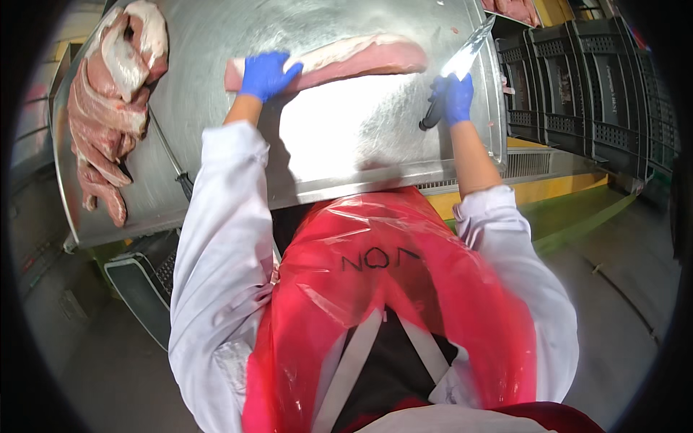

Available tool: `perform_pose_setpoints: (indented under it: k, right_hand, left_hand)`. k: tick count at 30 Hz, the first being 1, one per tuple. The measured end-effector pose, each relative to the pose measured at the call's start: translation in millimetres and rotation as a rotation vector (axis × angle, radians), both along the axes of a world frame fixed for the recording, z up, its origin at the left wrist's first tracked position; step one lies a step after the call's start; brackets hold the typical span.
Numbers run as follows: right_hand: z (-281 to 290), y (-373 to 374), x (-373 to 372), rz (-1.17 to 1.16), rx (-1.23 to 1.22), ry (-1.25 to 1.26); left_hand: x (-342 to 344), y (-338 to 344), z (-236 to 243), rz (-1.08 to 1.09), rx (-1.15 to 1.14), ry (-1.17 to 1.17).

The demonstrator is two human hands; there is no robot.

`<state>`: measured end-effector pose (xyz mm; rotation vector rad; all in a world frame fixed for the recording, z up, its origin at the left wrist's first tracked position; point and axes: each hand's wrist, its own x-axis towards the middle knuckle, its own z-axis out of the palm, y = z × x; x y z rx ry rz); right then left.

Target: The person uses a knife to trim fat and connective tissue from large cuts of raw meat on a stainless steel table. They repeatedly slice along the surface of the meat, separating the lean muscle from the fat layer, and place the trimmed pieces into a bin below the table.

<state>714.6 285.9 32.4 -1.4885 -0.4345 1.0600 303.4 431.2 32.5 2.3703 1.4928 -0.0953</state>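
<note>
My blue-gloved left hand [267, 76] grips the left part of a long pink strip of meat [361, 58] with a pale fat layer, lying across the steel table [184, 43]. My right hand [452, 97], also gloved blue, is closed on a knife [468, 50] at the table's right side; its blade points up and away to the right, clear of the meat, and a black handle shows below my fingers. A pile of meat cuts [108, 123] lies at the left, with a thin metal rod [164, 148] with a black handle beside it.
Black perforated crates [570, 86] stand right of the table, and more meat [509, 9] shows at the top right. A dark bin [137, 296] is under the table's left front. My red plastic apron [375, 281] is against the front edge, above a grey floor [613, 317].
</note>
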Motion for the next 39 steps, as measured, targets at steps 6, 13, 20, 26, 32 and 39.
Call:
perform_pose_setpoints:
  k: [6, 13, 20, 26, 32, 39]
  right_hand:
    - [-23.1, -48.4, 56.4, 0.053, -0.054, 0.01]
    - [-31.8, -32.1, 63.0, 0.183, -0.059, 0.115]
    - [-25.4, -14.4, 55.9, 0.27, -0.042, 0.177]
    - [-22.4, 19.4, 53.3, 0.344, -0.069, 0.147]
    - [5.6, 41.3, 27.3, 0.435, -0.053, 0.012]
    - [23.0, -24.1, 31.7, 0.782, -0.225, 0.095]
  left_hand:
    - [104.9, -14.1, 76.5, -0.24, -0.388, 0.36]
    - [281.7, 42.6, 34.6, -0.423, -0.156, 0.026]
    - [278.7, 32.4, 40.2, -0.442, -0.167, 0.048]
    - [283.6, 35.9, 39.2, -0.416, -0.181, 0.122]
    - [258.9, 30.9, 41.6, -0.265, -0.253, -0.142]
    - [119.4, -9.0, 13.7, 0.184, 0.071, -0.386]
